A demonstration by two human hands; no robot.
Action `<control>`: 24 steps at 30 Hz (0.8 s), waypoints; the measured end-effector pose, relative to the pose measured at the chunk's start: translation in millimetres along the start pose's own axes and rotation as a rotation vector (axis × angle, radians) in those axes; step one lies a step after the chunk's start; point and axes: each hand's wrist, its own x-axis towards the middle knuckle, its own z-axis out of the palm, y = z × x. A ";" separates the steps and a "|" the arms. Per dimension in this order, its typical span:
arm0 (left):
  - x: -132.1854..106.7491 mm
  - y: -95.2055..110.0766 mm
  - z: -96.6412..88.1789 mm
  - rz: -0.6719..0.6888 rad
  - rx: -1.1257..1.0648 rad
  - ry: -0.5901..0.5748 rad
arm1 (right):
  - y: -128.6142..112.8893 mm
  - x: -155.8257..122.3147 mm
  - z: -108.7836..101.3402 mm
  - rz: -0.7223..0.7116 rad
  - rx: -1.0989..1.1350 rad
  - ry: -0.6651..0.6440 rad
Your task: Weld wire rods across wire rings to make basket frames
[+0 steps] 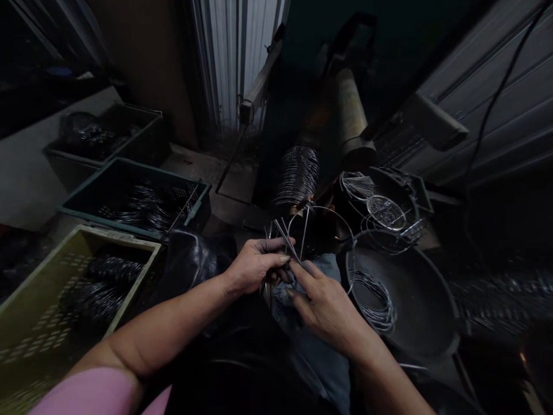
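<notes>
Several thin metal wires (283, 231) stick up from between the fingers of my left hand (259, 262), which is closed around them. My right hand (322, 300) meets it from the right, its fingers bent at the same wires; shadow hides its fingertips. One wire (339, 216) arcs away to the right above my right hand, toward a round basin. Just beyond both hands lies a dense roll of coiled wire (298, 176). Beneath them is blue cloth (319, 351) over my lap.
To the left stand a yellow crate (149, 245) and a green crate (129, 167), both holding dark wire bundles. A dark basin (425, 300) with a wire coil (375, 305) is at the right. Behind it sits a container with wire rings (386, 212). A cylindrical post (352, 106) stands ahead.
</notes>
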 end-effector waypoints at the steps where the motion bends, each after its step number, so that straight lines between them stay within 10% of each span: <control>1: 1.7 0.8 0.7 0.001 -0.005 0.000 | 0.8 1.2 -2.2 0.002 -0.005 -0.006; 18: 15.8 10.5 12.1 0.025 -0.054 0.039 | 10.6 11.1 -10.9 0.023 0.098 0.030; 24: 15.5 9.2 1.7 0.042 -0.024 0.046 | 11.9 -4.2 -2.2 -0.115 0.008 0.273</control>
